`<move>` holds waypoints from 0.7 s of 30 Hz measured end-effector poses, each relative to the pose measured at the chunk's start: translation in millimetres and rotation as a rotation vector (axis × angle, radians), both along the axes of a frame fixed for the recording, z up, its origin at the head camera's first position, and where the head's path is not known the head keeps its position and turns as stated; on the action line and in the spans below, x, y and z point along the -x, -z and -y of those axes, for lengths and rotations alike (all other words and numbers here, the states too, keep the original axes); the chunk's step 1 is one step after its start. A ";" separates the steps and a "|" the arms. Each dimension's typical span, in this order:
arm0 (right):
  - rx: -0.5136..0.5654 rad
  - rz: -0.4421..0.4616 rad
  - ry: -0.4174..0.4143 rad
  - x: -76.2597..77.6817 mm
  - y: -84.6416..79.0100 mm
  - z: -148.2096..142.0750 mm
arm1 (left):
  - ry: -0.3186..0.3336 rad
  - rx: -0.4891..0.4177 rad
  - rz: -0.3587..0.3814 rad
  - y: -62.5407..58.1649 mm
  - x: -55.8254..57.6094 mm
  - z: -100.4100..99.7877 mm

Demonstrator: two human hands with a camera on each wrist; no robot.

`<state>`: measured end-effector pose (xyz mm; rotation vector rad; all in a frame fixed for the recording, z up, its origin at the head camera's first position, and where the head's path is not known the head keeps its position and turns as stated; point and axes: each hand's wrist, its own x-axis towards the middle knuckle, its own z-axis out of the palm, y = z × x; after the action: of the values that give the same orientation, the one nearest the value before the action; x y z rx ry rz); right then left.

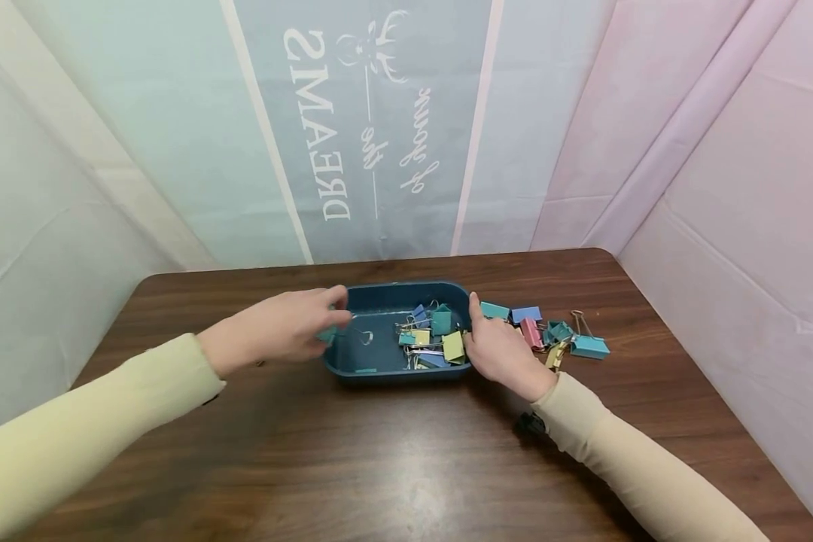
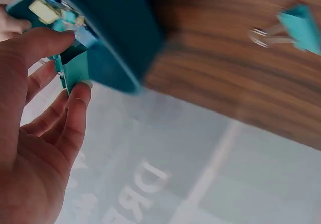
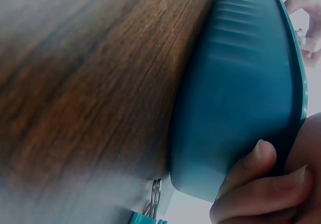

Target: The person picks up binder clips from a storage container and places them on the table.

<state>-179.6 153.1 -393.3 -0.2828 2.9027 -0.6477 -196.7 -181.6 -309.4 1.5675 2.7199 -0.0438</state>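
A dark teal plastic bin (image 1: 373, 374) stands on the table with several binder clips (image 1: 453, 346) in yellow, blue and teal, mostly in its right half. My left hand (image 1: 294, 325) is at the bin's left end, pinching a teal binder clip (image 2: 76, 69) between thumb and fingertips, close over the rim. At the opposite end, my right hand (image 1: 504, 352) holds the bin by its right rim. Its curled fingers (image 3: 266, 194) press the outer wall in the right wrist view.
Right of the bin lies a loose pile of binder clips (image 1: 531, 332) in teal, blue, pink and gold. One teal clip (image 2: 302, 29) lies apart on the table, largely hidden by the left arm in the head view. A dark clip (image 1: 531, 423) sits near the right sleeve. Printed fabric (image 1: 393, 150) hangs behind the table.
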 end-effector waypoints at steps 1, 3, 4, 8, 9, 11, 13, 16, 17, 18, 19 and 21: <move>-0.004 -0.002 -0.001 0.2 0.1 0.1 | -0.016 -0.006 -0.002 -0.3 0.4 8.7; -0.008 -0.003 -0.004 0.6 0.0 0.1 | -0.045 -0.017 -0.011 -0.2 2.6 27.4; -0.008 -0.004 -0.006 0.8 -0.2 0.3 | -0.063 -0.021 -0.009 -0.3 4.4 36.7; -0.010 -0.007 -0.007 1.4 -1.3 -0.1 | -0.169 -0.022 0.040 0.8 13.7 70.7; -0.009 -0.005 -0.006 1.2 -1.6 -0.4 | -0.200 -0.018 0.065 1.9 16.5 78.3; -0.006 -0.001 -0.002 0.8 -2.0 -1.0 | -0.263 -0.002 0.106 5.4 20.9 91.3; 0.002 0.008 0.000 0.1 -2.1 -1.6 | -0.314 0.019 0.149 11.0 24.9 102.0; 0.011 0.017 0.001 -0.5 -1.7 -1.6 | -0.366 0.050 0.206 22.7 29.8 114.8; 0.013 0.018 0.002 -0.6 -1.6 -1.6 | -0.379 0.062 0.224 26.7 30.9 118.1; 0.013 0.016 0.002 -0.7 -1.4 -1.4 | -0.394 0.072 0.245 30.6 31.8 121.2; 0.013 0.012 0.003 -0.7 -1.2 -1.1 | -0.406 0.080 0.260 34.5 32.5 124.1; 0.014 0.006 0.002 -0.8 -1.1 -0.6 | -0.431 0.098 0.294 40.7 32.8 128.9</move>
<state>-178.8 153.7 -392.2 -0.2797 2.8944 -0.6679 -229.5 -310.5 -350.1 0.8578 2.6989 0.0491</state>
